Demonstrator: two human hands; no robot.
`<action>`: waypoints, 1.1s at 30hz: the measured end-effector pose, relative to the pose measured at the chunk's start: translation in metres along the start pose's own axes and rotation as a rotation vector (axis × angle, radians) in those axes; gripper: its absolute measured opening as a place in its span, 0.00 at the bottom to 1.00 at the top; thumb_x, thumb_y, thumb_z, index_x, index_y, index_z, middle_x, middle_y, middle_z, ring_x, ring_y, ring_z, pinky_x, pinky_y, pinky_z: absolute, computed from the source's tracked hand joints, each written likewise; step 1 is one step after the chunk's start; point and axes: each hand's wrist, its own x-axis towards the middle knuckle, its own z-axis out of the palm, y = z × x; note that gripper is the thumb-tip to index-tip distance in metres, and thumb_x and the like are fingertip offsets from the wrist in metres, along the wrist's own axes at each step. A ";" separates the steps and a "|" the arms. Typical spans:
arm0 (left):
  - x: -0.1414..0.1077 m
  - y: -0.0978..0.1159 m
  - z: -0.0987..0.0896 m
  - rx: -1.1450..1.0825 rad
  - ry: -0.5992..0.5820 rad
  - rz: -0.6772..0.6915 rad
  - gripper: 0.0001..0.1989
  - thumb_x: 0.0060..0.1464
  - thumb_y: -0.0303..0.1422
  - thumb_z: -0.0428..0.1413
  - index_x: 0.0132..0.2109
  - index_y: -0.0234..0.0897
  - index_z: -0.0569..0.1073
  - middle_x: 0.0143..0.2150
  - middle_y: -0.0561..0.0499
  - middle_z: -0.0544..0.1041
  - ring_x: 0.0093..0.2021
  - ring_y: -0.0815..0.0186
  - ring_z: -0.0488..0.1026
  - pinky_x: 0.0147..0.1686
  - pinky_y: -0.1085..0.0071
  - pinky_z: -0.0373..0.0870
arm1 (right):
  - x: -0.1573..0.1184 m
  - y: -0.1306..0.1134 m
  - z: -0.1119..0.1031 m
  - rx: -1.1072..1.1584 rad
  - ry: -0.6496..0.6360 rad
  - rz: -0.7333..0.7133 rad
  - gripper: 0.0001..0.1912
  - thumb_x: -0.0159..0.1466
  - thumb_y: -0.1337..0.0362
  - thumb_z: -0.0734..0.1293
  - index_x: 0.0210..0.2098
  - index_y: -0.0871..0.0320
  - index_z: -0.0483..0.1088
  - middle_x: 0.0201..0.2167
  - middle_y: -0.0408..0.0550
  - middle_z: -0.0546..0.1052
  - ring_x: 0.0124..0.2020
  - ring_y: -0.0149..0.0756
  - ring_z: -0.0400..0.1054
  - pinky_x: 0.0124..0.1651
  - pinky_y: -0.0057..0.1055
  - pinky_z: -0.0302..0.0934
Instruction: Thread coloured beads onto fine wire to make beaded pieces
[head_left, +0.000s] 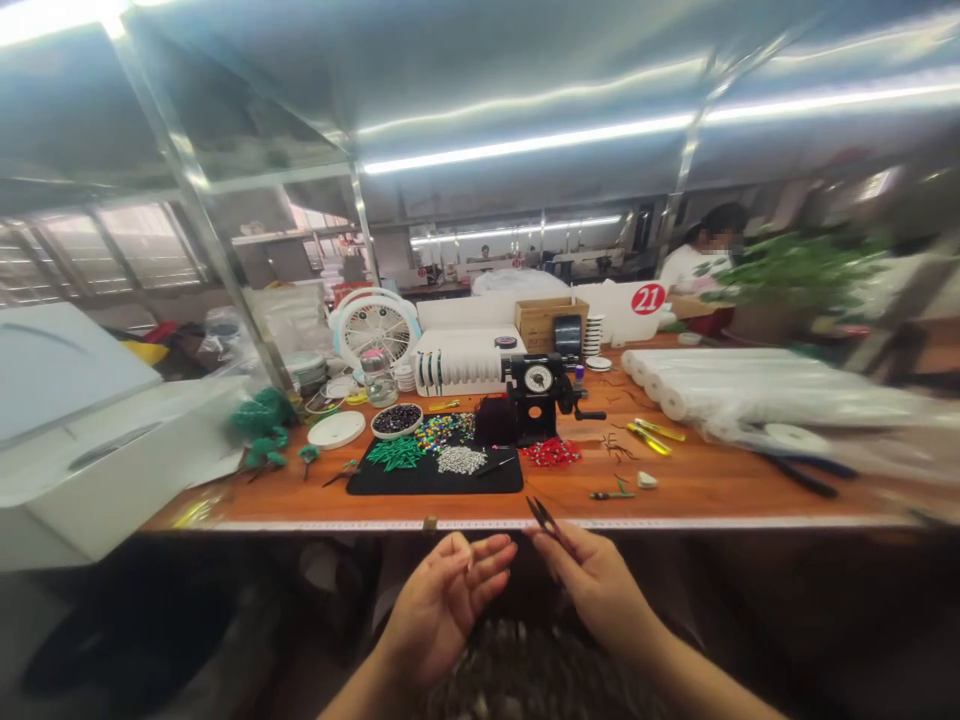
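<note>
My left hand [450,600] is in front of the table edge, palm turned up. Its thumb and index finger are pinched together while the other fingers stretch out to the right; whatever is in the pinch is too small to make out. Just to the right, my right hand [596,575] grips dark thread snips [541,514], their two pointed tips directed up and to the left. Beyond the hands lies a black mat [435,482] with piles of green tube-like pieces [395,453], silver beads [461,460] and mixed coloured beads [446,431]. Red pieces [551,453] are heaped beside it.
A black hand-cranked winding machine [536,390] stands behind the mat. To its left are a bowl of dark beads [397,419], a jar [379,378] and a fan [375,330]. Yellow snips [651,438] and white rolls [720,375] lie right; a white box [97,470] stands left.
</note>
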 end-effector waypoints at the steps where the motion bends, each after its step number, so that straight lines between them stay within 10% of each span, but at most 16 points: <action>1: -0.001 0.000 -0.001 -0.006 -0.036 0.020 0.07 0.56 0.24 0.50 0.29 0.34 0.67 0.50 0.38 0.74 0.54 0.56 0.69 0.49 0.66 0.66 | -0.005 -0.002 0.000 0.003 0.029 -0.018 0.22 0.61 0.46 0.61 0.31 0.60 0.70 0.19 0.40 0.59 0.22 0.29 0.53 0.25 0.27 0.49; 10: -0.004 0.000 -0.002 0.002 -0.151 0.071 0.06 0.50 0.23 0.52 0.27 0.33 0.71 0.57 0.36 0.68 0.60 0.53 0.60 0.55 0.64 0.59 | -0.027 -0.002 0.021 0.212 -0.249 0.394 0.31 0.60 0.39 0.53 0.21 0.60 0.66 0.14 0.38 0.56 0.15 0.25 0.45 0.19 0.25 0.40; 21: -0.001 -0.005 -0.005 0.018 -0.141 0.042 0.06 0.48 0.23 0.52 0.26 0.33 0.71 0.57 0.35 0.68 0.60 0.52 0.61 0.58 0.60 0.56 | -0.023 0.001 0.026 -0.022 -0.098 0.185 0.28 0.63 0.41 0.51 0.19 0.56 0.57 0.20 0.43 0.62 0.25 0.32 0.57 0.31 0.28 0.56; 26: 0.000 -0.001 -0.008 -0.026 -0.083 0.041 0.07 0.52 0.25 0.52 0.26 0.33 0.70 0.58 0.37 0.68 0.62 0.54 0.59 0.58 0.63 0.58 | 0.016 0.005 -0.069 -0.735 0.370 -0.088 0.27 0.67 0.51 0.45 0.31 0.59 0.68 0.30 0.53 0.72 0.34 0.40 0.67 0.39 0.34 0.59; 30: 0.001 0.000 -0.011 -0.046 0.002 0.011 0.08 0.53 0.25 0.52 0.26 0.34 0.69 0.56 0.39 0.70 0.59 0.57 0.63 0.53 0.67 0.64 | 0.054 0.012 -0.174 -1.349 0.482 0.376 0.23 0.68 0.61 0.49 0.39 0.67 0.72 0.37 0.66 0.73 0.36 0.49 0.70 0.36 0.40 0.61; 33: 0.004 0.002 -0.012 -0.037 0.041 0.002 0.08 0.54 0.25 0.53 0.26 0.34 0.68 0.55 0.40 0.72 0.58 0.57 0.65 0.49 0.69 0.68 | 0.063 0.008 -0.200 -1.402 0.474 0.420 0.16 0.64 0.65 0.58 0.36 0.70 0.74 0.38 0.70 0.72 0.41 0.55 0.69 0.38 0.42 0.61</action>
